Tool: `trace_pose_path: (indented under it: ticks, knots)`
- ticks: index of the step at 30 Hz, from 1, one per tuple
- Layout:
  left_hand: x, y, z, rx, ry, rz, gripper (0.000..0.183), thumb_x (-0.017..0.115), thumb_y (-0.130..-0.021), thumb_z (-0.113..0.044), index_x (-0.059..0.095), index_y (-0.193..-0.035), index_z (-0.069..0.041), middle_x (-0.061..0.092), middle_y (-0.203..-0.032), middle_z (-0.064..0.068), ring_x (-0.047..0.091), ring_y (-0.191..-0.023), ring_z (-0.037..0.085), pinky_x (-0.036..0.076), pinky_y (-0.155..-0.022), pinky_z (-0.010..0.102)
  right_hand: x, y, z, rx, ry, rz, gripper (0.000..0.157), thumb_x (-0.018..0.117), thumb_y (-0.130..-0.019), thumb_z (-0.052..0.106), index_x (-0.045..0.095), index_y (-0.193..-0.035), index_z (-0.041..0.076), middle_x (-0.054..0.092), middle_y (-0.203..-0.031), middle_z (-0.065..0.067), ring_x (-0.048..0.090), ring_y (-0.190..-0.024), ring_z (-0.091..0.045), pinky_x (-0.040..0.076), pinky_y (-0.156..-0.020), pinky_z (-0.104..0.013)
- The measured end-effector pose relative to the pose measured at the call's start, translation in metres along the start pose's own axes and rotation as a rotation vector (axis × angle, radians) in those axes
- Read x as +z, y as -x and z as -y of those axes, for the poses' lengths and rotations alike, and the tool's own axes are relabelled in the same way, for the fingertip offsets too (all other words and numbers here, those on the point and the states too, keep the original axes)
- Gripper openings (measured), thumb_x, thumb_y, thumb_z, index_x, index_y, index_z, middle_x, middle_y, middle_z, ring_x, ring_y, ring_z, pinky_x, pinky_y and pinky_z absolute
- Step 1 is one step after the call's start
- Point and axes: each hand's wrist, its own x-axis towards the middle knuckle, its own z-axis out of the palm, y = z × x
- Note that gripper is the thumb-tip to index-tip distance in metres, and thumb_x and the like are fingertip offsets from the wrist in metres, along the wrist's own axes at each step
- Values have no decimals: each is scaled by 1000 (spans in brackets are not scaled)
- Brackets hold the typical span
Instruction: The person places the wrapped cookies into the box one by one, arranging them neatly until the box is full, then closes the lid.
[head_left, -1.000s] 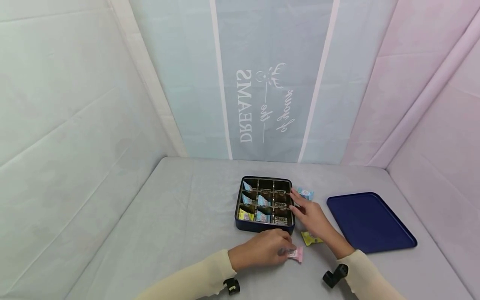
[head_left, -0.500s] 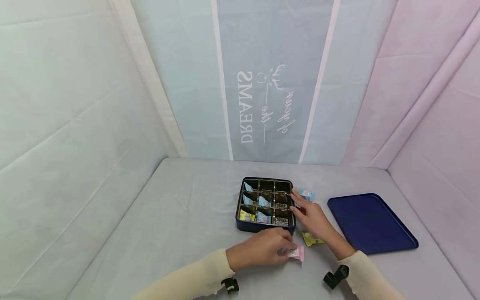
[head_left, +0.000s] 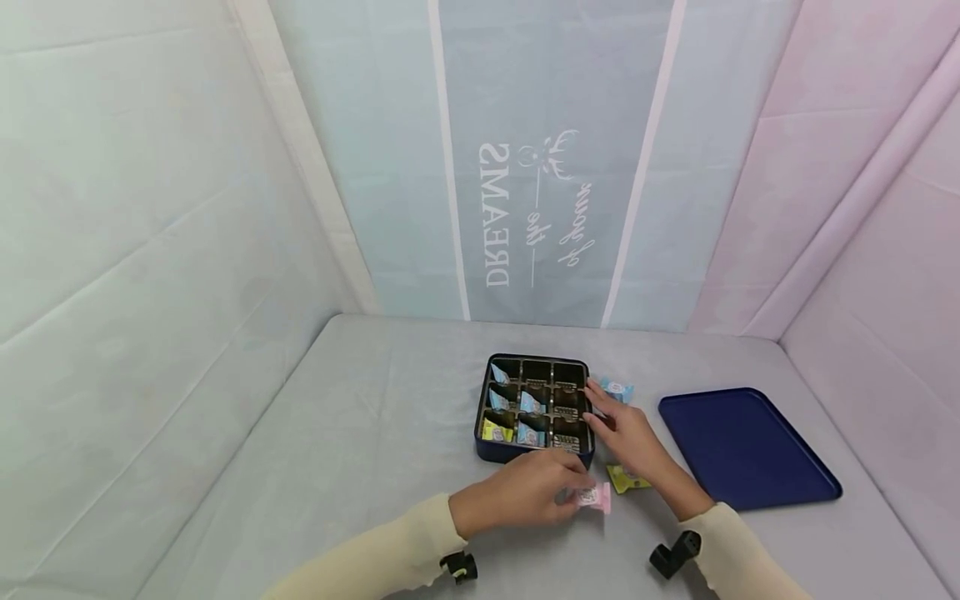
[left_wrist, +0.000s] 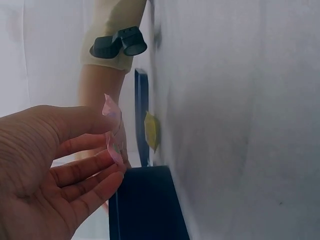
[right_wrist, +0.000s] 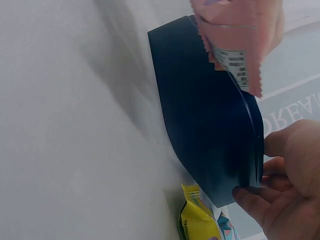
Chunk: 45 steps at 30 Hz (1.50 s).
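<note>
Now that the pink wrapped sweet (head_left: 597,497) has lifted off the worktop (head_left: 360,433), pinched in my left grip (head_left: 532,490), it seems free to carry. It looks crinkled, serrated at the ends, with a printed panel. Just beyond, my right grip (head_left: 628,432) rests, spread, against the tin (head_left: 498,452).

White mirrored lettering (head_left: 497,215) runs sideways on the pale blue-grey cloth backdrop (head_left: 562,67): "DREAMS" in capitals, "the" and "of your" in script. The right wrist view shows part of "DREAMS". Print on the pink plastic wrapper (right_wrist: 227,30) and yellow plastic wrapper (right_wrist: 199,222) is illegible.
</note>
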Motion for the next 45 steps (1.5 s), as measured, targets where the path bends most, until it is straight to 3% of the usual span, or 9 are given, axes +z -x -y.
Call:
trace_pose_path:
  ticks: [7,11,15,19,22,29,37,42,45]
  knots:
    - [-4,2,-1,-23,-3,-19,25,71,-95,-22,77,-120,-17,68,-116,-8,60,-101,-2,46,-87,9,0,0,0,-15,10,-4,51,64,-101,11,48,-147,-5,39,-157,-19,68,-96,-30,50,-64,-25]
    - [-8,1,0,-28,0,-41,25,72,-95,-20,77,-119,-15,67,-115,-7,59,-100,-1,46,-86,9,0,0,0,-18,4,-6,51,64,-101,11,48,-147,-5,39,-157,-20,68,-93,-23,50,-64,-25]
    - [-11,2,2,-32,2,-60,28,71,-95,-20,76,-122,-15,67,-114,-7,57,-94,-2,44,-80,7,0,0,0,-14,0,-4,51,64,-101,11,48,-147,-4,38,-158,-19,60,-73,-12,49,-62,-26]
    - [-13,3,5,-48,9,-77,27,69,-96,-20,76,-122,-16,66,-115,-8,56,-93,-3,43,-77,7,0,0,0,-15,3,-5,51,64,-101,10,48,-147,-4,39,-158,-18,69,-102,-29,59,-77,-34]
    - [-15,3,7,-61,15,-88,28,69,-96,-19,76,-123,-16,67,-116,-8,57,-92,-2,44,-75,7,-1,0,0,-12,2,-3,51,64,-101,10,48,-147,-4,38,-158,-18,59,-124,-37,59,-81,-38]
    - [-19,4,11,-85,85,-113,30,70,-95,-14,74,-125,-12,67,-116,-5,59,-77,1,39,-65,6,-1,0,0,-11,6,-4,51,65,-100,9,49,-147,-5,38,-158,-19,66,-111,-33,55,-71,-29]
    - [-24,6,18,-125,101,-136,31,70,-96,-17,73,-126,-13,67,-118,-4,62,-91,3,44,-73,7,-1,1,-1,-18,8,4,51,64,-100,9,49,-146,-5,38,-158,-19,66,-111,-30,54,-70,-29]
    - [-26,6,22,-143,114,-152,31,71,-96,-17,73,-127,-12,68,-118,-2,65,-91,6,46,-74,9,-2,0,-1,-21,5,2,51,64,-101,10,48,-147,-5,38,-158,-19,65,-78,-19,52,-65,-27]
    - [-26,6,26,-141,109,-168,30,69,-97,-16,73,-126,-11,69,-118,-1,65,-89,5,46,-72,8,-1,0,-1,-23,4,1,51,65,-100,10,48,-147,-5,38,-158,-19,67,-84,-19,54,-67,-28]
